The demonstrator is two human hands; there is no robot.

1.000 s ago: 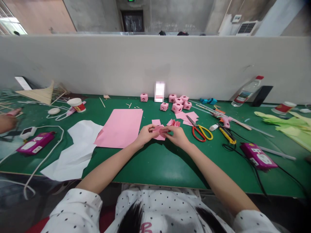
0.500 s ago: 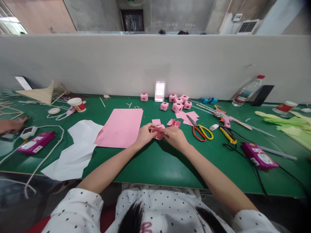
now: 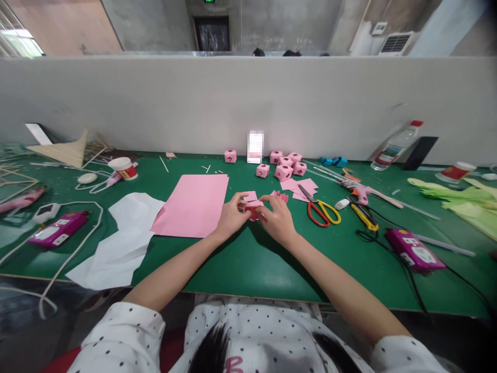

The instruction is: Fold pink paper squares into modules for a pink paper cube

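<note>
Fingers of your left hand (image 3: 232, 218) and right hand (image 3: 280, 220) pinch the pink folded piece (image 3: 253, 208) between them, above the tabletop (image 3: 248, 269). Looks part-formed. Done: seven pink paper blocks (image 3: 283, 172), farther back. Apparently remaining: flat pink squares (image 3: 309, 184) by the scissors (image 3: 315, 200).

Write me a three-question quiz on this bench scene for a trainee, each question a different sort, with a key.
1. True or false: the scissors lie to the right of the pink sheet.

2. Fill in the colour: the bottle has a ____ cap.

3. Choose one. The left hand and right hand both hold:
a) the scissors
b) folded paper
c) the bottle

Key: 1. True. 2. Red. 3. b.
</note>
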